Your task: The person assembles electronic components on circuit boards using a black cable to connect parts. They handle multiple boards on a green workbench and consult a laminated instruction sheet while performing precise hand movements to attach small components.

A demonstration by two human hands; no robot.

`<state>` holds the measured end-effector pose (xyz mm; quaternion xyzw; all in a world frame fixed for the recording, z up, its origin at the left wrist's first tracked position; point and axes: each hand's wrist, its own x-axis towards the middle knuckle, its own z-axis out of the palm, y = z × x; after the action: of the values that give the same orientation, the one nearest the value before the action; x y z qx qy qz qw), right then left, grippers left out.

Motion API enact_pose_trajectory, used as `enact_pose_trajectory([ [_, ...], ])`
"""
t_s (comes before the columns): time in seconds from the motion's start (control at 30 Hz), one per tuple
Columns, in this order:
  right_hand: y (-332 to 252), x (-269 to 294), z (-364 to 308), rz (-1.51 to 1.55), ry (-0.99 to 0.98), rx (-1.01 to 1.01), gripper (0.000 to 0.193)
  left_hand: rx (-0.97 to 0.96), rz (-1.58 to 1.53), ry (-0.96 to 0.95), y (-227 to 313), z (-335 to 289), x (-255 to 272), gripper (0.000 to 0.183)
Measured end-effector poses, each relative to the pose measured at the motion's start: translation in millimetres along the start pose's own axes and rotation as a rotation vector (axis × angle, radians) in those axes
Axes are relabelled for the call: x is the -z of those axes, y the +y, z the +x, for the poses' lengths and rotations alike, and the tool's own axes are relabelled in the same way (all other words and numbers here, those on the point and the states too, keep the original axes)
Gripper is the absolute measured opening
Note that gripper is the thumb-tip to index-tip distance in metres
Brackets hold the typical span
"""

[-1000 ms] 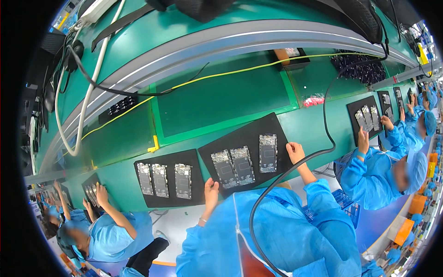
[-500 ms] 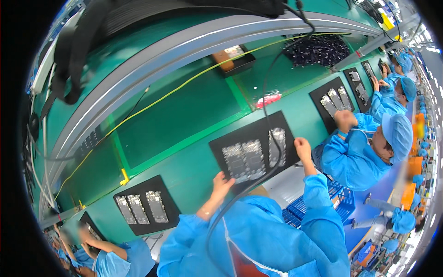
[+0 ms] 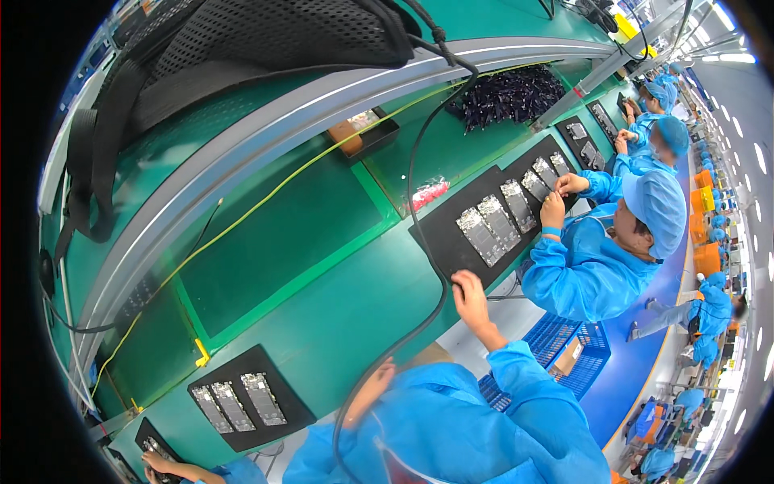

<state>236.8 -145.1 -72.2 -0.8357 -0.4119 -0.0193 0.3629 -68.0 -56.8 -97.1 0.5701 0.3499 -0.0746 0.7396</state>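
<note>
A black mat [image 3: 446,218] bearing three silvery-grey circuit boards [image 3: 500,224] lies on the green bench, its right end against a co-worker's mat. My right hand [image 3: 470,302] is just off the mat's near edge, fingers loosely bent and apart, with nothing in them. Lower and to the left, my left hand [image 3: 380,377] is close to my body at the bench edge. Motion smears its fingers, and a dark cable crosses in front of that forearm, so its grip is unclear. Both arms wear blue sleeves.
Another black mat [image 3: 294,410] with three boards lies at left. A co-worker [image 3: 592,266] on the right handles boards on the adjoining mat. Blue baskets [image 3: 592,363] stand right of me. A metal rail [image 3: 242,121], hanging cable [image 3: 413,161] and dark pile [image 3: 512,95] lie beyond.
The mat with three boards has shifted right, up against the co-worker's mat. Both my hands have come off it; the left has drawn back toward my body. The view has shifted too.
</note>
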Motion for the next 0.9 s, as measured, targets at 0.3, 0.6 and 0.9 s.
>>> enact_pose_trajectory([
  [0.3, 89, 26, 61, -0.515, -0.068, 0.119, 0.040, -0.027, 0.170, 0.305, -75, -60, 30, 0.038],
  [0.6, 89, 44, 74, 0.069, 0.008, -0.326, 0.028, -0.032, 0.108, 0.337, -80, -65, 30, 0.035],
  [0.9, 76, 32, 75, -0.268, 0.134, -0.164, 0.024, -0.027, 0.008, 0.356, -71, -63, 29, 0.033],
])
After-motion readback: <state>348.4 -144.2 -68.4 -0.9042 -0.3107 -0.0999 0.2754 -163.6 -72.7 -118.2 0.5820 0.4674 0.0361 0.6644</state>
